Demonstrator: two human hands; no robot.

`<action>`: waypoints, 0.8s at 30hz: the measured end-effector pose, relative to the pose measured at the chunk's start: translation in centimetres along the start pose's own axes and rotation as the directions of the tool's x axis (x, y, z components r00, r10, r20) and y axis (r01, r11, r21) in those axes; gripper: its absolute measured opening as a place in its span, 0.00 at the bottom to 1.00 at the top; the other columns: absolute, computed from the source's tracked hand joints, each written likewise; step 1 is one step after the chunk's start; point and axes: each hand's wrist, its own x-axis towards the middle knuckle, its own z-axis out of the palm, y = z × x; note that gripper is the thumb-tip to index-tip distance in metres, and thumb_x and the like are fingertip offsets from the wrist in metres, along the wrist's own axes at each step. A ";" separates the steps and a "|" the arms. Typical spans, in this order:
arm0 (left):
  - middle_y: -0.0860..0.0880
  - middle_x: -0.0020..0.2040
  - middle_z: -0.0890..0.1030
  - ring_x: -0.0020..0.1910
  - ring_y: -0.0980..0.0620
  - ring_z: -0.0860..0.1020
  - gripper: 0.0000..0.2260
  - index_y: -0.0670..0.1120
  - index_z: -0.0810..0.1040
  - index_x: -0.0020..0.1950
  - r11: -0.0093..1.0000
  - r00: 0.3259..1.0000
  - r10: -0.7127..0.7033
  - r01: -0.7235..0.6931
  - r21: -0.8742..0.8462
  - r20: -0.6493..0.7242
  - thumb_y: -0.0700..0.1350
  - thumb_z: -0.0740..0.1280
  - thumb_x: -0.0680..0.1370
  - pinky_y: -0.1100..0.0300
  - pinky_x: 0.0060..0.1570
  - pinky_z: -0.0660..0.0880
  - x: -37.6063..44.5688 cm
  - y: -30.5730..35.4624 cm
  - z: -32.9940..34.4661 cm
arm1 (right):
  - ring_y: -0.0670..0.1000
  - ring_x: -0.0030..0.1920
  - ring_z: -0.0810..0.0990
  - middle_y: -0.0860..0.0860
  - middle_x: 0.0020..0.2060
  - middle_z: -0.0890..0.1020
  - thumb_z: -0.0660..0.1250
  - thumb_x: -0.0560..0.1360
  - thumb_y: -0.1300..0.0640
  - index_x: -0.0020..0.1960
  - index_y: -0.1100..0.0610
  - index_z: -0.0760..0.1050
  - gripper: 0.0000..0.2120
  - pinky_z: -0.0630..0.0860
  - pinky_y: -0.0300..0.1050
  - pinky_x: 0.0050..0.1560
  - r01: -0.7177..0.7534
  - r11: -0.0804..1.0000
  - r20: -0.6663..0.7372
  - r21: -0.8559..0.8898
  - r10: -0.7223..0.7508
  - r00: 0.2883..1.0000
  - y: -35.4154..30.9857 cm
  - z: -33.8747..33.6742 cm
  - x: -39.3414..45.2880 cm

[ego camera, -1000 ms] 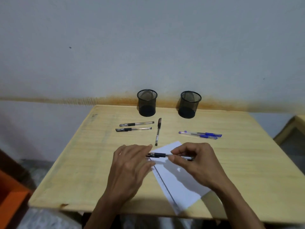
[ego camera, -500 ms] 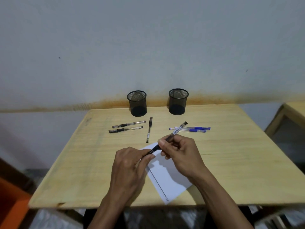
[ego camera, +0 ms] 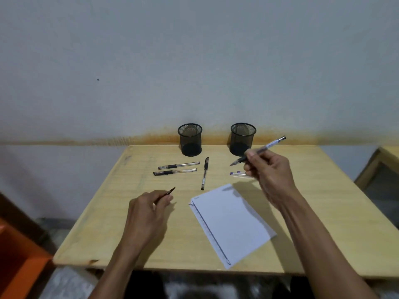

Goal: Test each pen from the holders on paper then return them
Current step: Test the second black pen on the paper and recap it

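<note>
Black mesh holders (ego camera: pixel 190 139) (ego camera: pixel 243 139) stand empty; pens (ego camera: pixel 177 168) lie beside them.

No readable text is being shown: a small scribble on the paper (ego camera: pixel 232 223) and pale printing on a pen (ego camera: pixel 203 173) are being blurred.

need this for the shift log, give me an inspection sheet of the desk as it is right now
surface: wooden table, chipped at its near left edge.
job's things: white paper flat; two mesh holders, no pens seen in them; three black pens and blue pens lying loose.
clutter: nothing seen.
grippers: left hand pinches the pen cap; right hand holds the uncapped pen above the table.
cables: nothing seen.
surroundings: stained wall, orange object at left.
</note>
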 end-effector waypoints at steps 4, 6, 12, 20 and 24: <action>0.55 0.39 0.84 0.41 0.54 0.80 0.03 0.50 0.80 0.51 0.995 0.997 -0.079 0.080 0.054 -0.012 0.43 0.68 0.79 0.56 0.42 0.75 1.5 -0.6 0.7 | 0.49 0.36 0.81 0.54 0.33 0.83 0.69 0.80 0.57 0.48 0.61 0.83 0.07 0.79 0.44 0.42 -0.075 0.994 0.062 -0.076 0.080 0.995 2.8 1.5 -2.5; 0.53 0.38 0.82 0.41 0.51 0.79 0.02 0.50 0.79 0.47 0.987 0.995 -0.103 0.103 0.124 -0.004 0.45 0.68 0.79 0.52 0.42 0.77 2.5 -2.0 0.9 | 0.49 0.37 0.81 0.54 0.34 0.83 0.70 0.79 0.56 0.49 0.60 0.83 0.08 0.79 0.45 0.44 -0.093 0.991 0.047 -0.096 0.097 0.994 3.7 1.5 -3.3; 0.49 0.53 0.83 0.56 0.45 0.78 0.07 0.49 0.83 0.50 0.936 0.993 -0.107 0.082 0.344 0.053 0.50 0.68 0.78 0.50 0.53 0.71 5.9 -5.6 2.2 | 0.49 0.37 0.82 0.53 0.35 0.84 0.71 0.78 0.55 0.46 0.60 0.84 0.09 0.79 0.48 0.44 -0.100 0.989 0.019 -0.113 0.103 0.994 4.1 1.3 -3.9; 0.48 0.54 0.83 0.57 0.43 0.78 0.07 0.50 0.86 0.49 0.916 0.998 0.006 -0.027 0.399 0.055 0.49 0.68 0.79 0.48 0.52 0.72 6.5 -7.6 4.3 | 0.49 0.35 0.81 0.54 0.34 0.84 0.71 0.78 0.54 0.45 0.60 0.84 0.09 0.80 0.49 0.44 -0.121 0.984 0.022 -0.131 0.125 0.992 4.9 1.8 -4.1; 0.52 0.47 0.82 0.51 0.45 0.79 0.10 0.53 0.84 0.48 0.918 0.998 0.035 -0.053 0.393 0.055 0.52 0.64 0.80 0.48 0.47 0.73 6.2 -8.8 4.5 | 0.49 0.35 0.82 0.54 0.34 0.85 0.71 0.79 0.54 0.45 0.60 0.84 0.09 0.80 0.48 0.43 -0.141 0.981 0.024 -0.137 0.146 0.989 5.7 2.2 -4.1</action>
